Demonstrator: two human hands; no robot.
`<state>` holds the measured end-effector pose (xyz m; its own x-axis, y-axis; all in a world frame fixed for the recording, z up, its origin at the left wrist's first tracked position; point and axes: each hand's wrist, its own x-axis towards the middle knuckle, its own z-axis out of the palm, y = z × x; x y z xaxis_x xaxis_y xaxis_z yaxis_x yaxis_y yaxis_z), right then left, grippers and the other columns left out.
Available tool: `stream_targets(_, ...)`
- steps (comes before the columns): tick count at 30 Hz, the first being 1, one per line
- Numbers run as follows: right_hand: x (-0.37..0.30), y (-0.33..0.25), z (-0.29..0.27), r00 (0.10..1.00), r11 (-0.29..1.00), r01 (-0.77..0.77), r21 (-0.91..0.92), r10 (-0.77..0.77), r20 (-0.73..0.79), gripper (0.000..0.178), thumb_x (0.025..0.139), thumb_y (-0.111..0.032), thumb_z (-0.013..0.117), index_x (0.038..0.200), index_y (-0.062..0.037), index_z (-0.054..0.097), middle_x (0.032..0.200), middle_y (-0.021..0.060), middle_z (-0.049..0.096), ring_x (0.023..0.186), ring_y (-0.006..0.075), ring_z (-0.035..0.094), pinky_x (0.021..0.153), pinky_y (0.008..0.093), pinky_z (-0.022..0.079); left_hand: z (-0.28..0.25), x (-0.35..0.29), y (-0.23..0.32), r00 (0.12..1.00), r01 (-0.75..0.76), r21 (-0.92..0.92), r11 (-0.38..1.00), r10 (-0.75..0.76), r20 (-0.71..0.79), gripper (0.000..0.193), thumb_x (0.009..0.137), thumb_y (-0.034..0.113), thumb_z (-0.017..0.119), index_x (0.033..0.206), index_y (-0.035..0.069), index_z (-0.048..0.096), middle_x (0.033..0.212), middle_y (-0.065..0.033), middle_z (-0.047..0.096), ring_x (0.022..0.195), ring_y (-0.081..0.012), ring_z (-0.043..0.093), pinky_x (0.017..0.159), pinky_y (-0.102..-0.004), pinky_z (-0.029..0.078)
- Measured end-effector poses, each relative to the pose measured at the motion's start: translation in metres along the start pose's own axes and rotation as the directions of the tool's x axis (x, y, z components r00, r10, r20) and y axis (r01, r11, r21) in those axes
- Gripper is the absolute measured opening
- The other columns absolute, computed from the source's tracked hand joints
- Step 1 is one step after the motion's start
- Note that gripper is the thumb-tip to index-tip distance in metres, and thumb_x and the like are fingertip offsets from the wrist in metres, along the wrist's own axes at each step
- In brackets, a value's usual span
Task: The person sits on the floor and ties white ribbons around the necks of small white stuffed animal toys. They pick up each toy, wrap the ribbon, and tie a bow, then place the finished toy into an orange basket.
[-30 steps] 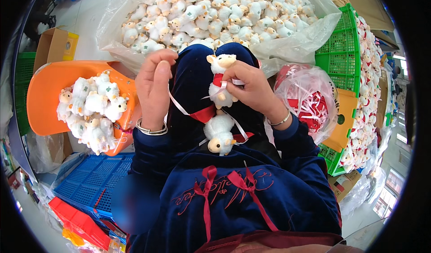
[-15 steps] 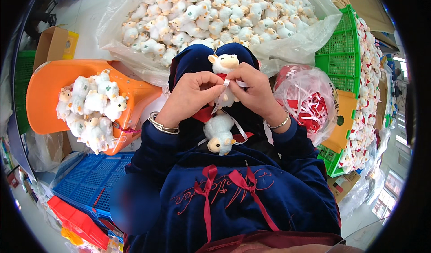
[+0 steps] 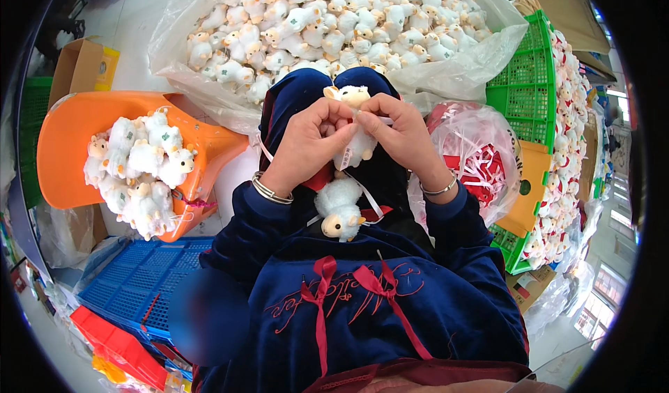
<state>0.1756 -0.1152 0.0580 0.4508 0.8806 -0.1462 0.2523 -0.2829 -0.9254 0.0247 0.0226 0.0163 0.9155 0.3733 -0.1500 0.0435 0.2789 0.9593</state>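
Observation:
On my lap stands a white plush sheep (image 3: 361,148) with a cream head, held at its neck between my two hands. My left hand (image 3: 317,139) is closed in a pinch at the neck, on white ribbon partly hidden by the fingers. My right hand (image 3: 398,129) pinches the ribbon from the other side, thumb and forefinger meeting the left fingertips. A narrow white printed strip (image 3: 345,157) hangs down the sheep's body. Below it a second plush sheep (image 3: 339,206) lies head toward me, beside a loose white ribbon (image 3: 369,199) and red fabric (image 3: 318,180).
Ahead, a large clear plastic bag (image 3: 481,65) holds a heap of white plush sheep. An orange chair (image 3: 70,142) at left carries several more. At right are a plastic bag (image 3: 481,166) of red and white ribbons and a green crate (image 3: 523,79). A blue crate (image 3: 132,274) sits lower left.
My fingertips have drawn closer together at the sheep's neck, and the white ribbon that stood between them is now mostly covered. My left wrist has shifted slightly right.

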Motion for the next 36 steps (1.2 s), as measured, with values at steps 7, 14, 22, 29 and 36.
stream_targets(7,0.000,0.001,0.005,0.998,0.996,0.055,0.066,-0.054,-0.013,0.018,0.101,-0.017,0.067,0.102,0.0009,0.068,0.091,0.0027,0.071,0.083,0.0076,0.062,0.074,0.0257,0.051,0.015,0.000,-0.011,0.989,-0.018,-0.083,0.996,0.006,-0.148,0.019,0.095,0.009,0.073,0.111,-0.001,0.072,0.086,0.0023,0.068,0.073,-0.0011,0.057,0.065,-0.0179,0.046)
stream_targets(14,-0.005,0.011,0.001,0.998,0.979,-0.028,0.202,0.040,-0.057,0.018,0.103,-0.019,0.064,0.105,-0.0013,0.069,0.093,-0.0014,0.067,0.085,0.0057,0.058,0.074,0.0232,0.048,0.012,0.004,-0.001,0.995,0.025,-0.057,0.998,-0.031,-0.092,0.023,0.098,0.013,0.072,0.116,-0.001,0.075,0.098,-0.0022,0.074,0.086,-0.0051,0.064,0.075,-0.0204,0.052)
stream_targets(22,-0.006,0.010,0.002,0.997,0.982,-0.028,0.188,0.041,-0.069,0.018,0.104,-0.019,0.063,0.105,-0.0013,0.067,0.090,-0.0018,0.065,0.084,0.0051,0.057,0.073,0.0228,0.047,0.021,0.005,-0.002,0.992,-0.019,-0.030,0.999,0.015,-0.129,0.020,0.098,0.012,0.071,0.113,-0.002,0.076,0.094,-0.0018,0.074,0.082,-0.0041,0.063,0.072,-0.0198,0.050)
stream_targets(29,-0.002,0.015,-0.019,0.991,0.999,-0.034,-0.001,0.034,-0.128,0.018,0.102,-0.016,0.062,0.101,0.0020,0.066,0.081,0.0004,0.064,0.073,0.0084,0.054,0.064,0.0265,0.045,0.025,0.002,-0.006,0.984,-0.012,-0.025,1.000,0.007,-0.179,0.017,0.099,0.012,0.071,0.109,0.000,0.075,0.087,0.0023,0.070,0.075,-0.0012,0.058,0.066,-0.0178,0.045)
stream_targets(36,0.001,0.008,-0.032,0.988,0.987,-0.112,-0.115,0.124,0.096,0.019,0.096,-0.015,0.067,0.091,0.0029,0.069,0.072,0.0043,0.063,0.068,0.0103,0.054,0.061,0.0296,0.045,0.022,0.004,-0.012,0.991,-0.034,-0.063,0.997,0.026,-0.132,0.014,0.099,0.012,0.069,0.107,0.001,0.073,0.091,0.0026,0.069,0.079,-0.0022,0.058,0.070,-0.0194,0.047)
